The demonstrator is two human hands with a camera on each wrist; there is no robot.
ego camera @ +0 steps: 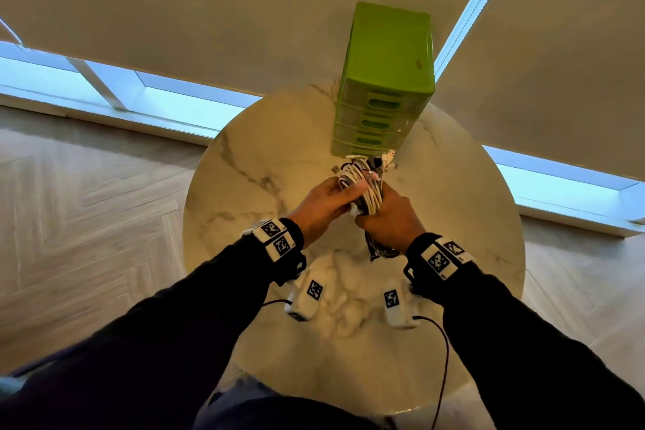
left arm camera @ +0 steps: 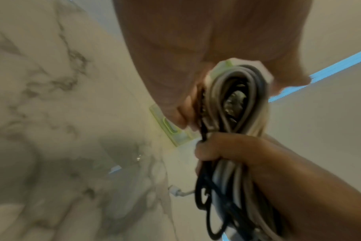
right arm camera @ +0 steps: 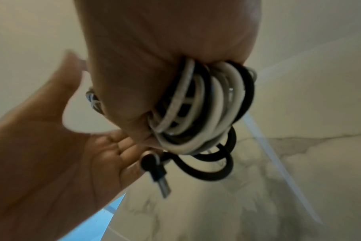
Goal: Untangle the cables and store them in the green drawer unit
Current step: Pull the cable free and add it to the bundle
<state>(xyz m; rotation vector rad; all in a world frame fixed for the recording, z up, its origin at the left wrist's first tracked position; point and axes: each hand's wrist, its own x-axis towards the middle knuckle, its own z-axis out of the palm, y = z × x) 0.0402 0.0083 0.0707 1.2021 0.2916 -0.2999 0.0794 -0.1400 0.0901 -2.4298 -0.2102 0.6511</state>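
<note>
A tangled bundle of white, grey and black cables (ego camera: 366, 187) hangs above the round marble table (ego camera: 244, 167), just in front of the green drawer unit (ego camera: 387, 80). All drawers that show look closed. My right hand (ego camera: 387, 216) grips the bundle's lower half in a fist (right arm camera: 165, 65). My left hand (ego camera: 328, 199) holds its upper part between thumb and fingers (left arm camera: 196, 48). Cable loops (left arm camera: 233, 97) stick out between the two hands. A black plug with a metal tip (right arm camera: 161, 181) dangles below the right fist. Black loops (ego camera: 380, 250) hang under the right wrist.
The drawer unit stands at the table's far edge, close to the blinds and bright window strips. Two white tagged boxes (ego camera: 307, 297) (ego camera: 398, 307) with thin wires show under my wrists. Bare marble lies left and right of the hands. Wood floor surrounds the table.
</note>
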